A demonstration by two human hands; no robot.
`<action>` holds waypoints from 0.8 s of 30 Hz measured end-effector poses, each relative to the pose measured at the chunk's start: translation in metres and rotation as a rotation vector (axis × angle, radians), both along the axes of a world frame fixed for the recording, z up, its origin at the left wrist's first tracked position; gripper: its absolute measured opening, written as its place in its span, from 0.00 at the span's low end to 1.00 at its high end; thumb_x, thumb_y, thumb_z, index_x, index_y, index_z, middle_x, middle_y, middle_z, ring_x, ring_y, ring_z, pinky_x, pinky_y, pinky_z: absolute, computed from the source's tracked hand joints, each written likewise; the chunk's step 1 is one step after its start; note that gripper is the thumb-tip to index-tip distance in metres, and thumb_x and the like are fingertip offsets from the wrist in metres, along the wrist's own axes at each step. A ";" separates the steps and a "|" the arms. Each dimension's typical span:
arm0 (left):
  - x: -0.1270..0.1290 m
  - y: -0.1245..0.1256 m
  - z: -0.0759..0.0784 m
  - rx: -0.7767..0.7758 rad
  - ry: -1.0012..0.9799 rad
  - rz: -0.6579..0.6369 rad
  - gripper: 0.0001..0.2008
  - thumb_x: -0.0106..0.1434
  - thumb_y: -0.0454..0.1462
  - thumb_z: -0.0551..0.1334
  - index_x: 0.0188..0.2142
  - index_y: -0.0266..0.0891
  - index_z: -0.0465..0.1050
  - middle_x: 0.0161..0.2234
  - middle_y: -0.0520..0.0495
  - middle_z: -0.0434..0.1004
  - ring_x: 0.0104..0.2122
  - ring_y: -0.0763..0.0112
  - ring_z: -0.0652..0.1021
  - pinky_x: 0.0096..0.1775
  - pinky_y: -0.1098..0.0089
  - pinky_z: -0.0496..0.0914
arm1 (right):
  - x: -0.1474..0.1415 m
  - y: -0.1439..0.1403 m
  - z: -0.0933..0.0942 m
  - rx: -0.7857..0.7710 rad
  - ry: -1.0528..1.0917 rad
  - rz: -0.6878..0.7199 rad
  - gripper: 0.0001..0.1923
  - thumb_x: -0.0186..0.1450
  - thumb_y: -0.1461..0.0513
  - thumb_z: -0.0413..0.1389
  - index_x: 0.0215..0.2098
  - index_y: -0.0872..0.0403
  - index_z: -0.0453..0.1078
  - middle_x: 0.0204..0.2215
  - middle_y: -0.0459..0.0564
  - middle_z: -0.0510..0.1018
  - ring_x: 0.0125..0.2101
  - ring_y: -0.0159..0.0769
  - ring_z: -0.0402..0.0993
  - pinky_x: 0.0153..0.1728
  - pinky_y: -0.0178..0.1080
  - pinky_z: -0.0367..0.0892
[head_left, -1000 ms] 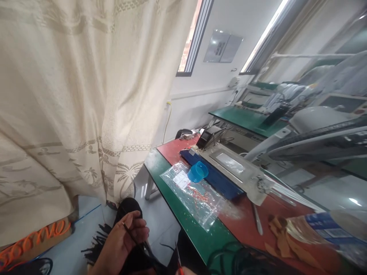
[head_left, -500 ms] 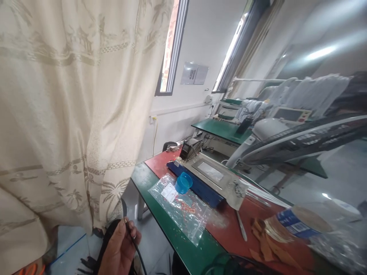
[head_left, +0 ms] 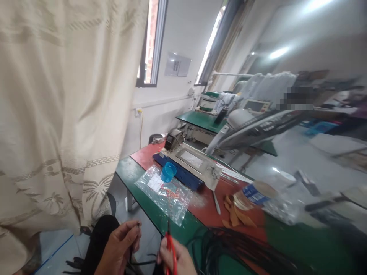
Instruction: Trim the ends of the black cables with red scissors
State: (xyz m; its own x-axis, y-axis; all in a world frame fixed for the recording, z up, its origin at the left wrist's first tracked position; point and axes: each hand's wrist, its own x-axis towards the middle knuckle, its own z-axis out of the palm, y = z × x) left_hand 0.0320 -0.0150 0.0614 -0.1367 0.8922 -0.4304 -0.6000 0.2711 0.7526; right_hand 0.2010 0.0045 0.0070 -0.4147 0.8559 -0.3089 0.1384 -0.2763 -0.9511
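Low in the view, my left hand (head_left: 122,244) pinches the end of a black cable (head_left: 143,262) between thumb and fingers. The cable runs down from this hand and off toward the right. My right hand (head_left: 177,256) is wrapped round red-handled scissors (head_left: 170,244), whose narrow dark blades point up and away. The scissors are to the right of the cable end, apart from it. Beyond them, a clear plastic bag (head_left: 160,194) with small orange bits lies on the table, and a blue cup (head_left: 168,172) stands on it.
A coil of black cable (head_left: 229,244) spreads over the near table (head_left: 286,236). A blue-and-beige device (head_left: 177,175), a metal tool (head_left: 216,202), brown scraps (head_left: 233,214) and a labelled roll (head_left: 255,193) lie on it. A curtain (head_left: 63,114) hangs at left.
My right hand has come into view from below with the red scissors. My left hand still pinches the cable, now with its fingers turned more to the right. The view has swung right.
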 end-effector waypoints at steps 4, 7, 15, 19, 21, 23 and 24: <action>0.009 -0.002 -0.010 -0.045 0.098 -0.180 0.15 0.45 0.43 0.68 0.30 0.35 0.74 0.18 0.54 0.66 0.19 0.81 0.63 0.24 0.77 0.56 | -0.010 0.017 0.027 -0.123 0.326 -0.097 0.24 0.52 0.45 0.59 0.27 0.56 0.60 0.16 0.42 0.67 0.13 0.22 0.56 0.14 0.28 0.49; 0.012 -0.004 -0.016 -0.030 0.188 -0.304 0.17 0.46 0.45 0.67 0.30 0.33 0.75 0.16 0.55 0.63 0.18 0.81 0.60 0.23 0.76 0.53 | -0.019 0.019 0.042 -0.156 0.403 -0.079 0.23 0.49 0.48 0.62 0.25 0.57 0.61 0.14 0.41 0.66 0.14 0.23 0.57 0.15 0.27 0.50; 0.014 -0.006 -0.018 -0.064 0.082 -0.327 0.14 0.50 0.43 0.65 0.29 0.34 0.72 0.18 0.56 0.61 0.20 0.82 0.58 0.24 0.75 0.51 | -0.023 0.009 0.034 -0.044 0.363 -0.097 0.20 0.47 0.53 0.65 0.25 0.57 0.62 0.15 0.39 0.63 0.16 0.22 0.55 0.16 0.27 0.50; 0.015 -0.006 -0.023 -0.026 0.085 -0.343 0.12 0.52 0.43 0.63 0.29 0.34 0.72 0.17 0.57 0.58 0.19 0.83 0.56 0.23 0.75 0.49 | -0.020 0.008 0.033 -0.058 0.365 -0.095 0.18 0.49 0.55 0.65 0.26 0.57 0.62 0.16 0.40 0.64 0.17 0.22 0.56 0.17 0.26 0.51; 0.015 -0.006 -0.023 -0.012 0.097 -0.361 0.12 0.53 0.43 0.62 0.28 0.33 0.72 0.18 0.56 0.61 0.19 0.83 0.56 0.23 0.75 0.50 | -0.021 0.009 0.033 -0.173 0.453 -0.079 0.18 0.51 0.54 0.63 0.27 0.57 0.62 0.15 0.40 0.65 0.15 0.22 0.57 0.15 0.26 0.51; 0.015 -0.006 -0.023 0.009 0.118 -0.381 0.11 0.55 0.42 0.61 0.29 0.34 0.72 0.20 0.53 0.66 0.20 0.82 0.58 0.24 0.75 0.52 | -0.021 0.010 0.034 -0.260 0.538 -0.065 0.18 0.53 0.53 0.62 0.28 0.57 0.62 0.15 0.40 0.65 0.13 0.22 0.57 0.13 0.26 0.51; 0.015 -0.005 -0.023 0.018 0.124 -0.388 0.11 0.55 0.42 0.60 0.30 0.34 0.72 0.21 0.52 0.68 0.20 0.81 0.60 0.24 0.75 0.53 | -0.022 0.011 0.034 -0.283 0.567 -0.063 0.17 0.53 0.53 0.62 0.28 0.57 0.62 0.15 0.40 0.65 0.13 0.22 0.58 0.12 0.26 0.51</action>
